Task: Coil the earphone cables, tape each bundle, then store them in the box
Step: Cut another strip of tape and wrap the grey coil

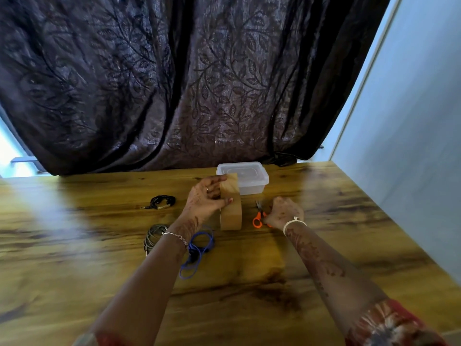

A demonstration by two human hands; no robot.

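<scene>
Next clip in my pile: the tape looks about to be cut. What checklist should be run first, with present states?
1. Tape roll steadied: ok, the left hand grips it, standing on edge.
2. Scissors in grip: ok, the right hand curls on the orange handles, not yet lifted.
3. Free tape end pulled out: cannot tell.
4. Cables coiled: ok for the black bundle, grey coil and blue coil.
5. Coils taped: cannot tell.
6. Box open for storing: not ok, its lid is on.
</scene>
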